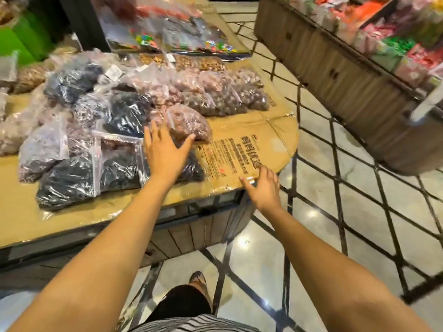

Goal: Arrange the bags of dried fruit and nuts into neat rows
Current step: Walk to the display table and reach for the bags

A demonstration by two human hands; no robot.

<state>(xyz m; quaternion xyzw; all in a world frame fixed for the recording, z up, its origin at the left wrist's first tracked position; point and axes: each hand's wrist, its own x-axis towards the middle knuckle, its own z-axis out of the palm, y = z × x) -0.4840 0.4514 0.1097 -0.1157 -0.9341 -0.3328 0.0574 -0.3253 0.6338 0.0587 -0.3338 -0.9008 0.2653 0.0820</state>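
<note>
Toward the desk's (242, 133) near right corner, the left hand (165, 152), fingers (157, 130) spread, is touching a stray bag of reddish nuts (189, 122), likely to nudge it into its row, while the right hand (265, 190) is hovering open-fingered nearby.

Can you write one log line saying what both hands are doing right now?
left hand: open, thumb at pinkish nut bag | right hand: open, over cardboard edge | task: rows not yet neat

Clear bags of dark dried fruit (72, 178) and brown nuts (189, 121) heaped unevenly on cardboard-topped table (251, 137).
</note>
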